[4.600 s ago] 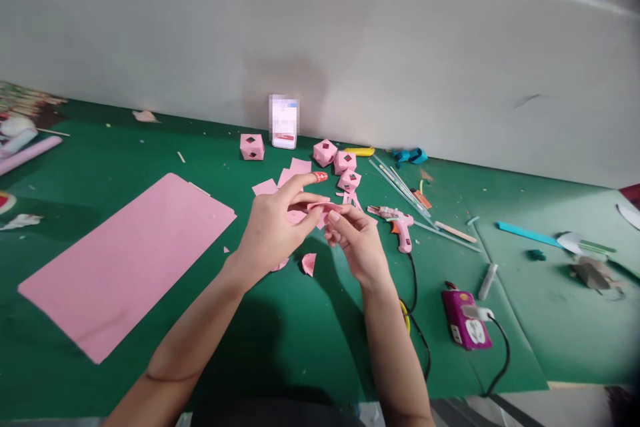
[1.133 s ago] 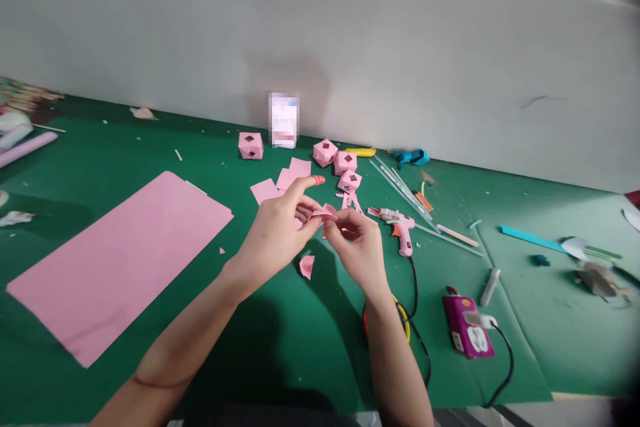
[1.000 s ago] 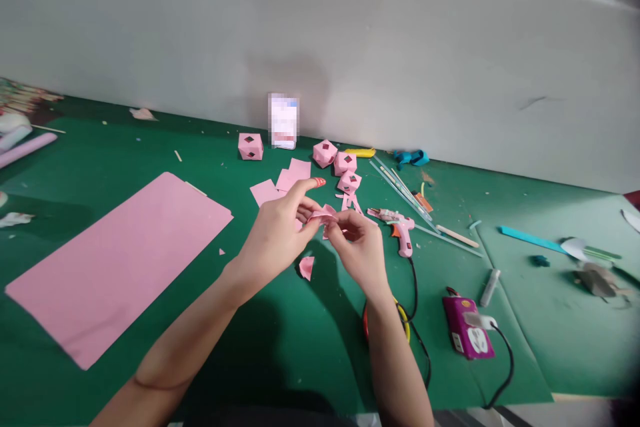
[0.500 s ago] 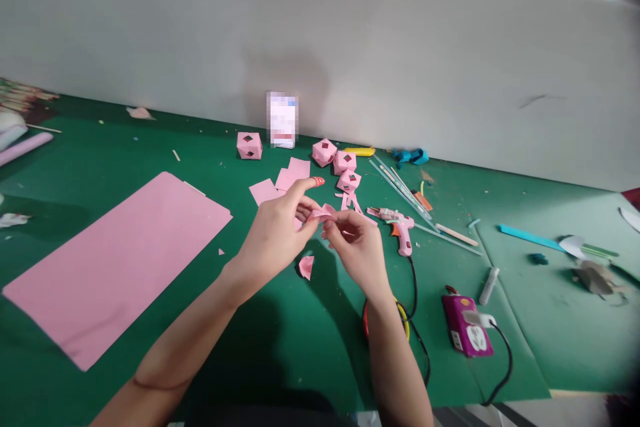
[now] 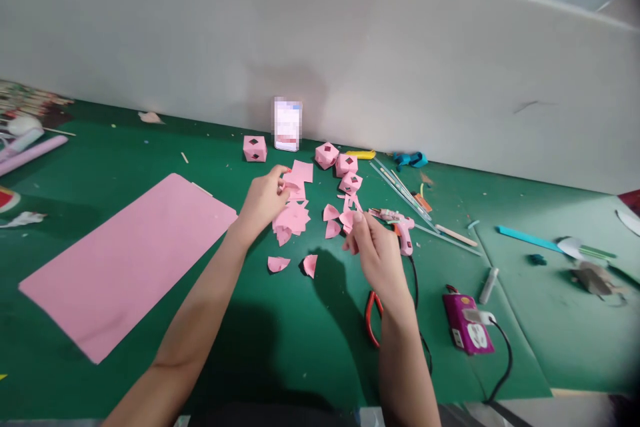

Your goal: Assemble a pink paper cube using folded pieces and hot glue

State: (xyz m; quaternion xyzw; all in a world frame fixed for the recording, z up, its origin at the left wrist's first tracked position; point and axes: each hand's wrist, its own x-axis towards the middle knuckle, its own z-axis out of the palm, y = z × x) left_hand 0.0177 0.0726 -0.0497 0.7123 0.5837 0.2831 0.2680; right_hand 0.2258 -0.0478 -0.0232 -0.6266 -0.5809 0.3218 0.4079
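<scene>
My left hand (image 5: 265,203) is over the pink paper squares (image 5: 303,171), its thumb and fingers closed on a curved pink paper petal (image 5: 293,184). Just below it lies a pile of cut pink paper pieces (image 5: 291,217) with pointed edges. My right hand (image 5: 375,247) is closed with curled fingers, left of the pink glue gun (image 5: 404,233); whatever its fingertips hold is hidden. Beside it are several curved petals (image 5: 332,229). Nearer to me lie two more, a left petal (image 5: 278,264) and a right petal (image 5: 310,265).
A large pink sheet (image 5: 130,267) covers the left. Folded pink paper boxes (image 5: 255,149) and a phone (image 5: 287,125) stand near the wall. Rightward lie glue sticks (image 5: 405,190), red-handled pliers (image 5: 371,320) under my forearm, and a purple box (image 5: 467,323) with a plug and cable.
My hands, which were together on a pink paper piece, have parted. The left moved left and away from me, the right slightly right and nearer. The pile and petals beneath now show.
</scene>
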